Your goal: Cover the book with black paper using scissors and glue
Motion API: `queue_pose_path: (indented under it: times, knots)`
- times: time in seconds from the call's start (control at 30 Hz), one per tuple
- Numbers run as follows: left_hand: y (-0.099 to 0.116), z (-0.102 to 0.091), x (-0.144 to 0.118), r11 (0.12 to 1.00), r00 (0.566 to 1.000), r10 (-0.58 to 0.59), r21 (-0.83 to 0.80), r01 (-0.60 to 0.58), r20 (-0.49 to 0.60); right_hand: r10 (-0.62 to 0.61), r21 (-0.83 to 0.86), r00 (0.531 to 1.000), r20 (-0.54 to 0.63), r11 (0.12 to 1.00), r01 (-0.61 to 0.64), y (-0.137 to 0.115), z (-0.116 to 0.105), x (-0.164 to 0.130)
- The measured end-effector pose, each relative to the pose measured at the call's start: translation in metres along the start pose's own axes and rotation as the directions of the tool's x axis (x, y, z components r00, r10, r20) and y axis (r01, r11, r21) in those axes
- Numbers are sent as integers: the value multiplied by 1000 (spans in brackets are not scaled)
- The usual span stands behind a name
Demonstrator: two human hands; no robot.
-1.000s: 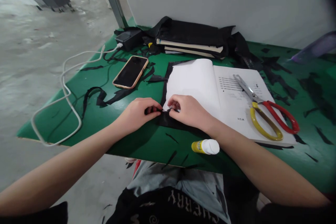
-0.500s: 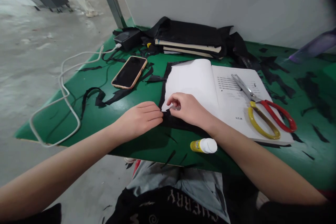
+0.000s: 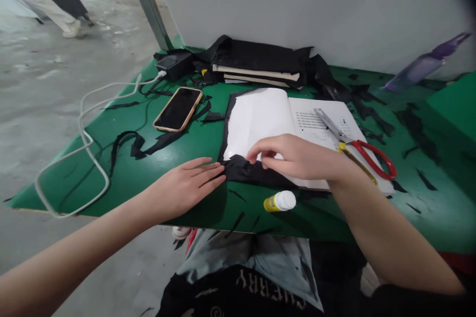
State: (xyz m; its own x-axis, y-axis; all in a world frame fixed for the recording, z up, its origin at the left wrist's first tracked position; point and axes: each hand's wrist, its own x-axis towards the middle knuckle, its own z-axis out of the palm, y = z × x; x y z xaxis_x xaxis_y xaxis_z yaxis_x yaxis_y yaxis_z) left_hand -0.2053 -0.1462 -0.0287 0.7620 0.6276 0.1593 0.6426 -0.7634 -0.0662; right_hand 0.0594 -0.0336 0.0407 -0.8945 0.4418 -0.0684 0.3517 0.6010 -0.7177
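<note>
An open book [image 3: 256, 111] lies on the green table, with black cloth [image 3: 256, 172] along its left and lower edges. Part of this cloth is folded up over the lower edge of the white left page. My left hand [image 3: 188, 185] rests flat, fingers outstretched and a little apart, its fingertips at the cloth's lower left corner. Over the folded cloth and the lower page is my right hand [image 3: 290, 156], fingers bent and thumb apart, fingertips close to the cloth; nothing shows in its grasp. A yellow glue stick [image 3: 279, 201] with a white cap lies just below the book.
Scissors [image 3: 344, 138] with red and yellow handles lie on the right page. A phone [image 3: 178, 109], white cable [image 3: 80, 129] and cloth scraps [image 3: 136, 143] are on the left. Black-covered books [image 3: 260, 57] are stacked behind. A purple spray bottle [image 3: 416, 69] stands right. Someone's legs [image 3: 63, 10] show beyond.
My right hand has moved right from the page corner, and the black cloth there now lies folded over the page. My left fingers have straightened. The view has shifted slightly.
</note>
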Motion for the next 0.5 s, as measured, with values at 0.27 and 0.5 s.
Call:
queue_pose_path:
  times: [0.27, 0.5]
  knots:
    - [8, 7, -6, 997, 998, -43, 58, 46, -46, 135, 32, 991, 20, 990, -135, -6, 32, -64]
    - [13, 14, -10, 991, 990, -133, -8, 132, -55, 373, 287, 825, -425, 920, -268, -33, 83, -56]
